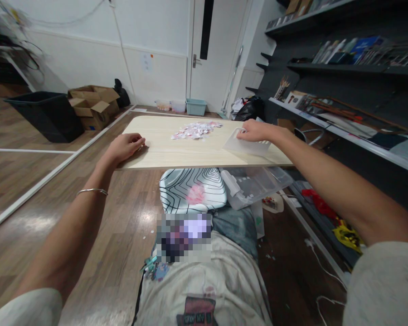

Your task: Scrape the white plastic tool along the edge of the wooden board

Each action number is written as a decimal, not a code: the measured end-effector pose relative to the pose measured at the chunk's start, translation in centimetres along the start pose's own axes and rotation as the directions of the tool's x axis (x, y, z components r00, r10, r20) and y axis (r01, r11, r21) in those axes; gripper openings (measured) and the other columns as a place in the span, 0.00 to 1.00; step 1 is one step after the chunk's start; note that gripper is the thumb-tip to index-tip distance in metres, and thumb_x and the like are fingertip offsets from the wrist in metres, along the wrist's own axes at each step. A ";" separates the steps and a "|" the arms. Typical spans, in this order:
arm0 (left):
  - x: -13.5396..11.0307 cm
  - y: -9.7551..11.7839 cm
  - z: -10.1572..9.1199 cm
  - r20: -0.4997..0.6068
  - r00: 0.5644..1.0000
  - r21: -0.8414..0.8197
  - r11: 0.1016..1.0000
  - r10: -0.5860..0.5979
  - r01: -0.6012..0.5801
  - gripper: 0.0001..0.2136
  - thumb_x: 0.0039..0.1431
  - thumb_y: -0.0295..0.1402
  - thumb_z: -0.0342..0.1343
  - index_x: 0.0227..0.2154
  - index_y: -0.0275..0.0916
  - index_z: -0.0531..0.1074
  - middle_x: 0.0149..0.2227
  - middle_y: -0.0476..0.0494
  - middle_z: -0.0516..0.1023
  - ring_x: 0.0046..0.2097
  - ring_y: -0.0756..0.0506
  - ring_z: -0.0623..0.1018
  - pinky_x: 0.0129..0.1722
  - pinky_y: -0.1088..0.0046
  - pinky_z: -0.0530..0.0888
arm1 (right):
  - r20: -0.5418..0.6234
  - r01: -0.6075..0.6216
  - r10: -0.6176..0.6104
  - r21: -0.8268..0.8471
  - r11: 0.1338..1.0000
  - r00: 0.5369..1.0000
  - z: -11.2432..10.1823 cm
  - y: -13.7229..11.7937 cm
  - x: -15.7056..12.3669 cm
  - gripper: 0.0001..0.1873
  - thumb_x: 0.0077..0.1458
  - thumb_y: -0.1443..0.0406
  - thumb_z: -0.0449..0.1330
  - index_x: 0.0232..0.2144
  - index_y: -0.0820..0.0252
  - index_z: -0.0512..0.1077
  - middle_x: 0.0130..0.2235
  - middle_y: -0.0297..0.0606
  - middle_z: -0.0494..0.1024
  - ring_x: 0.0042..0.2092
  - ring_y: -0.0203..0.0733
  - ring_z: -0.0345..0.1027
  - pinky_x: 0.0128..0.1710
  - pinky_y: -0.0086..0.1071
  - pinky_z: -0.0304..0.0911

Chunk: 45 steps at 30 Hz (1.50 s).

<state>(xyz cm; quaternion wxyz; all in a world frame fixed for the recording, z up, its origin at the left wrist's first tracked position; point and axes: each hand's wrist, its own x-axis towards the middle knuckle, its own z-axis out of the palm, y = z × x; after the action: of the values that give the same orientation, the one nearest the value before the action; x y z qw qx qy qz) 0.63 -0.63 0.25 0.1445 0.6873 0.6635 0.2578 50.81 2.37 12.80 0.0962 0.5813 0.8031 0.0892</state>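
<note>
A pale wooden tabletop (pixel 163 156) lies in front of me, with a loose heap of small paper scraps (pixel 195 130), white with pink marks, near its middle. My right hand (pixel 255 130) grips the near-top rim of a translucent white plastic container (pixel 246 147), which is tilted on the right part of the tabletop. What the container holds cannot be made out. My left hand (pixel 127 147) rests on the left edge of the tabletop, fingers curled together. Its palm side is hidden.
Below the tabletop are a black-lined white cushion or tray (pixel 193 190) and a clear plastic box (pixel 255 183). A blurred-out item (pixel 185 235) lies on my lap. A black bin (pixel 51 117) and cardboard boxes (pixel 93 106) stand left. Dark shelves (pixel 343 68) line the right.
</note>
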 end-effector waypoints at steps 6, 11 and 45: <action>-0.4 0.3 0.0 0.019 1.000 0.005 1.000 -0.010 0.010 0.21 0.81 0.45 0.56 0.48 0.31 0.85 0.35 0.41 0.84 0.41 0.42 0.73 0.43 0.66 0.66 | -0.020 -0.126 0.126 -0.036 0.991 0.992 1.7 3.6 -1.2 0.29 0.82 0.55 0.63 0.58 0.76 0.93 0.49 0.63 0.95 0.51 0.61 0.91 0.46 0.39 0.73; -0.6 0.7 -0.1 0.027 0.999 -0.007 0.999 -0.037 0.038 0.20 0.83 0.43 0.56 0.48 0.30 0.85 0.34 0.44 0.80 0.40 0.43 0.71 0.43 0.67 0.65 | -0.015 -0.153 0.153 -0.013 0.988 0.988 1.3 3.0 -1.7 0.26 0.81 0.57 0.66 0.59 0.75 0.94 0.52 0.65 0.96 0.52 0.61 0.91 0.47 0.39 0.72; 6.5 4.3 0.7 -0.079 0.960 0.320 0.905 -0.269 0.280 0.28 0.83 0.40 0.53 0.73 0.30 0.86 0.76 0.16 0.87 0.73 0.23 0.87 0.68 0.52 0.82 | -0.032 -0.143 0.144 0.032 0.989 0.989 0.9 2.7 -0.8 0.24 0.78 0.61 0.66 0.60 0.75 0.93 0.58 0.65 0.96 0.56 0.62 0.93 0.52 0.37 0.80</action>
<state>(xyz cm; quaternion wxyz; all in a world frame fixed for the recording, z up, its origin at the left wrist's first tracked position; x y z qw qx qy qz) 4.55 5.57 3.09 0.0522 0.5971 0.7895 0.1323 53.70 2.49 12.68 0.0672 0.6373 0.7620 0.0937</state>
